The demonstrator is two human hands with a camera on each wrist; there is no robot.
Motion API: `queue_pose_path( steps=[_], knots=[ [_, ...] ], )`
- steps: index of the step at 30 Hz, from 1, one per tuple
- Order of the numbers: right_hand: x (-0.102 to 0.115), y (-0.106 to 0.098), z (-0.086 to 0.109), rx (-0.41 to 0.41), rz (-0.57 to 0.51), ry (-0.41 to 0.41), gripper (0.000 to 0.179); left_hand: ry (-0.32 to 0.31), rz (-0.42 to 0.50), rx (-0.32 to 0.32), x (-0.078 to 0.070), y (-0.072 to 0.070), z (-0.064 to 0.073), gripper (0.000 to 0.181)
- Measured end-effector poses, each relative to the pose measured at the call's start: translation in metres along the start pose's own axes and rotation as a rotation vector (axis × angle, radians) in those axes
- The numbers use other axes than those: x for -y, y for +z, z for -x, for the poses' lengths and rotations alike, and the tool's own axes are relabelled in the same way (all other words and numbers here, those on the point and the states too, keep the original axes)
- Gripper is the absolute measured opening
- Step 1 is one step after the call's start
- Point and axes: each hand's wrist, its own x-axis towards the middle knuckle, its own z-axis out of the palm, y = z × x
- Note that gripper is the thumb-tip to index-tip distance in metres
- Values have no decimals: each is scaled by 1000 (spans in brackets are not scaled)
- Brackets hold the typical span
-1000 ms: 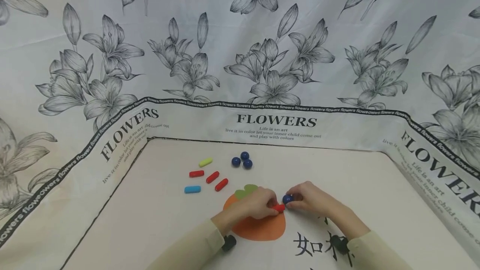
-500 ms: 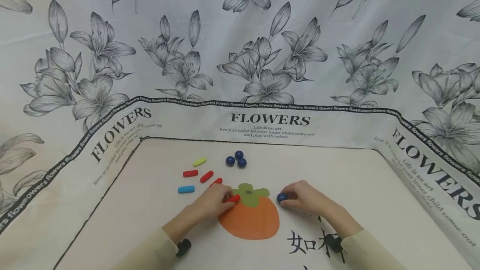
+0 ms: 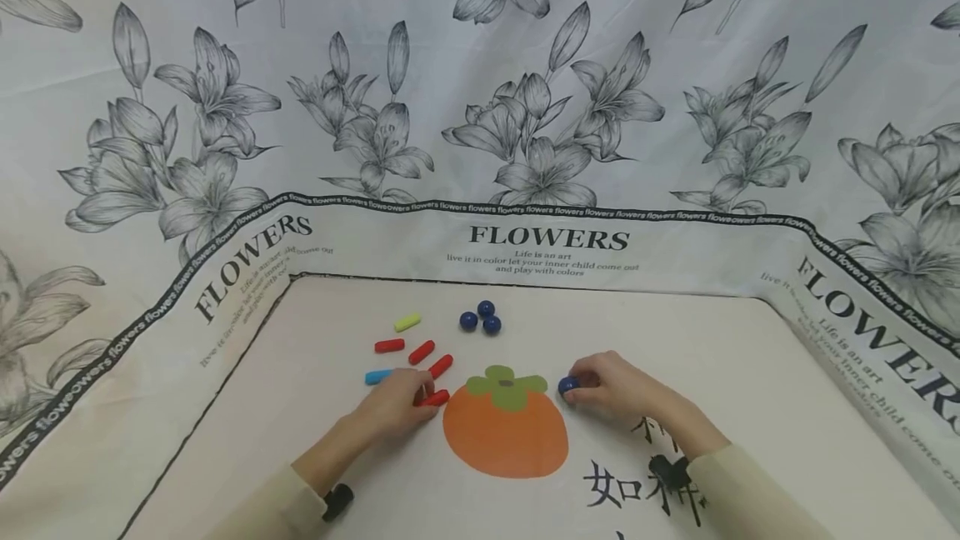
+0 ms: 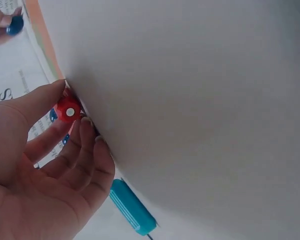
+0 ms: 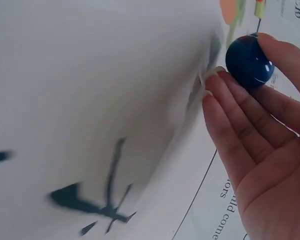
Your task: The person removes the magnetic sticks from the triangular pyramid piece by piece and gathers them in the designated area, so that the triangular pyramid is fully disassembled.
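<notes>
My left hand pinches a short red rod-like piece between thumb and fingers, low at the left edge of the orange fruit print. In the left wrist view a pale dot shows on the end of this red piece. Just behind the fingers lie another red piece and a partly hidden blue piece. My right hand holds a shiny dark blue ball at its fingertips, right of the print. Thumb and fingers grip the ball in the right wrist view.
Farther back, two red pieces and a yellow piece lie on the cloth. Three dark blue balls sit together behind the fruit print. Printed characters are at front right. A flower-patterned curtain rises behind.
My left hand has carried the red piece leftward from over the fruit print to beside the other rod-like pieces. The right hand has stayed near its place, still holding the blue ball.
</notes>
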Motion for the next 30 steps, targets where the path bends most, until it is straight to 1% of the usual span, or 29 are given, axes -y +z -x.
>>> queue_pose_path(
  steps=[3,5,9,12,16,21,25,28,30],
  knots=[
    [-1,-2,-19,-47,-62,28,27,4,29,9,5,3,0,25],
    [2,-3,-35,-98,-109,68,33,7,38,12,8,4,0,25],
    [8,1,-72,-186,-180,174,45,10,42,16,9,3,1,27],
    [9,8,-96,-234,-155,221,47,14,51,32,8,3,2,28],
    [5,17,-117,-288,-96,277,39,28,67,44,6,4,1,27],
    [-1,26,-129,-284,-54,329,36,-4,57,40,6,7,2,28],
    [-2,28,-130,-283,-42,333,40,-15,59,28,5,7,4,30],
    [-1,25,-126,-275,-42,335,47,-34,79,-10,3,3,6,30],
    [-1,18,-120,-269,-35,318,53,-37,75,-58,4,-3,8,30]
  ],
)
